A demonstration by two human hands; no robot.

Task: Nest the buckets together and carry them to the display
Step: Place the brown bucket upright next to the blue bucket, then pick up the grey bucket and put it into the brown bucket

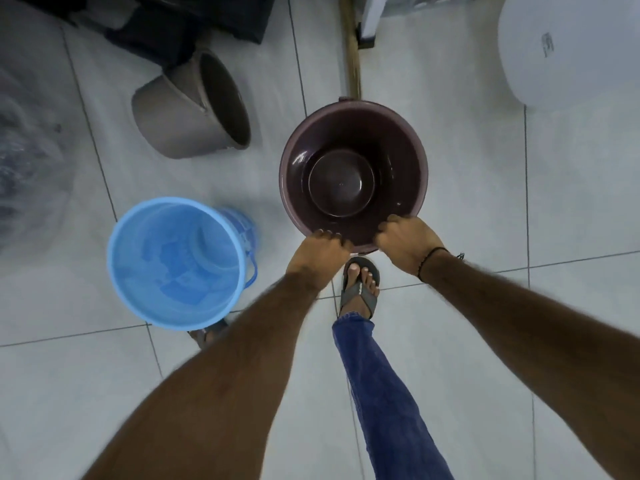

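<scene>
Buckets, three. Dark maroon round plastic bucket (pixel 353 171): upright, near rim clamped by left hand (pixel 320 252) and right hand (pixel 405 242), seemingly for lifting. Light blue plastic bucket (pixel 175 261) upright left of the hands; grey-brown plastic bucket (pixel 190 119) tipped beyond it, un-nested.

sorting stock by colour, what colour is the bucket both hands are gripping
Dark maroon-brown, inside and rim, seen best in the head view: the gripped bucket.

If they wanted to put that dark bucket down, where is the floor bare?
Bare tile lies right of the maroon bucket, below the white tub, and between the grey bucket and blue bucket. The top left is crowded with dark bags. Both hands grip the rim.
</scene>
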